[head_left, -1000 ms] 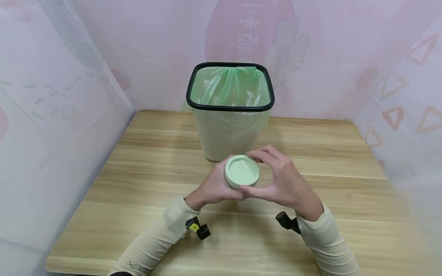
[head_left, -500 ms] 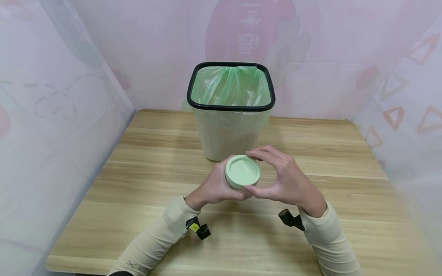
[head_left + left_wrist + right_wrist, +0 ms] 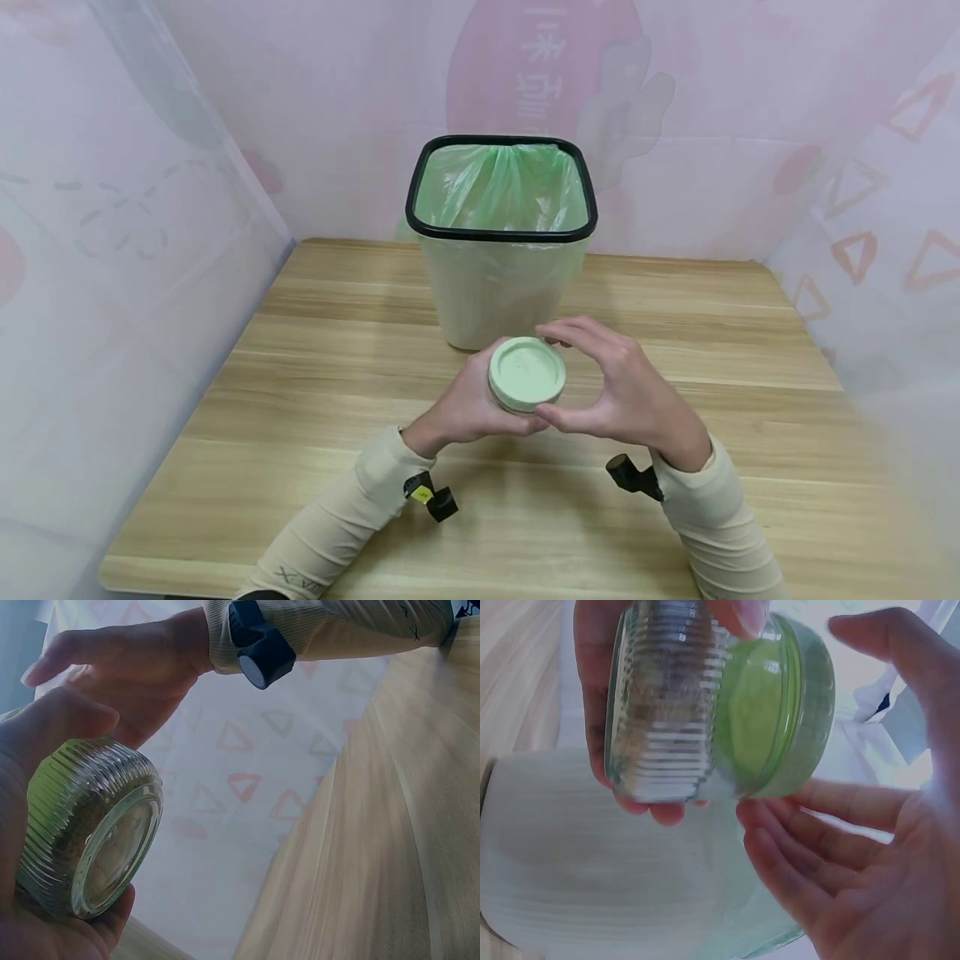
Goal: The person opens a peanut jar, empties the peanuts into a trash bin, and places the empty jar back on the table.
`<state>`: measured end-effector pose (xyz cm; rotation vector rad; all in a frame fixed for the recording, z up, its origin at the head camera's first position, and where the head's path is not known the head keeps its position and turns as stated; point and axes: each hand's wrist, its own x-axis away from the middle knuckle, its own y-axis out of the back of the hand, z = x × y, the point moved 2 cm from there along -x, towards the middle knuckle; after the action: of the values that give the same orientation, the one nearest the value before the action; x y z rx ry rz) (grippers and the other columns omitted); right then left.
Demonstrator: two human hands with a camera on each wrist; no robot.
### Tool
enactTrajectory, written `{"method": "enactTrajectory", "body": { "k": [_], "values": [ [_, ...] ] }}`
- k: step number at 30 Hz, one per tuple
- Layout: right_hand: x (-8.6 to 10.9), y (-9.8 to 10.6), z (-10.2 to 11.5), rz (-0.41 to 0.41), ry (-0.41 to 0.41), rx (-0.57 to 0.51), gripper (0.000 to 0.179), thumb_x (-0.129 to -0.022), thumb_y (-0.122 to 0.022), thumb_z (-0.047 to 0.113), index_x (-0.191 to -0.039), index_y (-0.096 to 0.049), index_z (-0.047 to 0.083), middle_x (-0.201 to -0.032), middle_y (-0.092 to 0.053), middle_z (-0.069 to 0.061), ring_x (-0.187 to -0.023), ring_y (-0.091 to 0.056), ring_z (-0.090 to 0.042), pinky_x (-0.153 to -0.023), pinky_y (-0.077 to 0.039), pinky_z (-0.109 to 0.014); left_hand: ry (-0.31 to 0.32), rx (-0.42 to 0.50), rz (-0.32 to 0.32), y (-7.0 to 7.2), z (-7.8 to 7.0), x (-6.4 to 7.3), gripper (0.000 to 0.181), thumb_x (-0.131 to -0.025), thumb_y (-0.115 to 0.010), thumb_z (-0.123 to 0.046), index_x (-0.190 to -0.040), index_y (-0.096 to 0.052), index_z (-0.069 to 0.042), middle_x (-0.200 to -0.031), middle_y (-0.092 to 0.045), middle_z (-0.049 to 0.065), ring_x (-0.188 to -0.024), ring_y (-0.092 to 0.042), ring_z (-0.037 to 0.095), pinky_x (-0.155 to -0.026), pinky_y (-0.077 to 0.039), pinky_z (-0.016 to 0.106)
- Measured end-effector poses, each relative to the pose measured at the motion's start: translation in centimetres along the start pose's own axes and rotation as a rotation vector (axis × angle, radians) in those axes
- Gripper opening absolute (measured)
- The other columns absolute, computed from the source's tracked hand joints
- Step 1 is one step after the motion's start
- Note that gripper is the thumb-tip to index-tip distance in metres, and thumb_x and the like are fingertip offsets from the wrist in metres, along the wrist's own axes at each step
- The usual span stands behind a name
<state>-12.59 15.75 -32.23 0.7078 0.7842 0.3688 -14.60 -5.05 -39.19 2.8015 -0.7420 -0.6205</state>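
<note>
My left hand (image 3: 467,402) holds a small ribbed glass jar (image 3: 90,825) above the table, its thumb and fingers curled round the side. A pale green round lid (image 3: 527,372) sits on top and faces up toward the head camera. Something brownish shows through the glass in both wrist views. My right hand (image 3: 622,387) arches around the lid's right side with nothing in its grasp. In the right wrist view its thumb stands apart from the lid, and the fingertips (image 3: 754,814) are right at the lid's edge.
A whitish bin (image 3: 498,292) with a black rim and a green plastic liner (image 3: 502,187) stands just beyond the hands on the wooden table (image 3: 315,375). Printed cloth walls (image 3: 750,125) enclose the back and both sides.
My right hand has shifted slightly right, its thumb drawing off the lid's near edge. The left hand and the jar have stayed almost still.
</note>
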Motion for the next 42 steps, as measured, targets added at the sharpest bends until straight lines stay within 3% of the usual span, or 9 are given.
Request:
{"method": "enactTrajectory", "body": {
  "k": [13,21,42],
  "values": [
    [0.4,-0.7,1.9,-0.107,-0.089,0.153,0.068,-0.07,-0.096,0.044,-0.122,-0.07,0.009,-0.117,-0.065,-0.003,-0.105,-0.063,-0.016,-0.094,-0.057,-0.035,0.043,0.01,0.001,0.1,0.1,0.1,0.083,-0.07,-0.094,-0.007,-0.143,-0.055,-0.006,-0.133,-0.068,0.01,-0.123,-0.065,0.022,-0.11,-0.053,0.041],
    [0.2,-1.2,1.7,-0.111,-0.059,0.154,0.065,-0.072,-0.096,0.04,-0.122,-0.07,0.007,-0.113,-0.064,-0.004,-0.097,-0.064,-0.013,-0.088,-0.059,-0.038,0.058,-0.008,0.001,0.0,0.1,0.2,0.082,-0.071,-0.093,-0.008,-0.142,-0.055,-0.005,-0.131,-0.069,0.012,-0.12,-0.066,0.022,-0.107,-0.055,0.039],
    [0.1,-0.8,1.1,-0.09,-0.017,0.105,0.065,-0.072,-0.097,0.034,-0.125,-0.071,0.007,-0.118,-0.068,-0.003,-0.103,-0.066,-0.014,-0.09,-0.06,-0.04,0.048,0.007,0.013,0.0,0.3,0.1,0.081,-0.072,-0.093,-0.008,-0.143,-0.054,-0.004,-0.133,-0.068,0.012,-0.121,-0.066,0.022,-0.107,-0.055,0.039]
  ]
}}
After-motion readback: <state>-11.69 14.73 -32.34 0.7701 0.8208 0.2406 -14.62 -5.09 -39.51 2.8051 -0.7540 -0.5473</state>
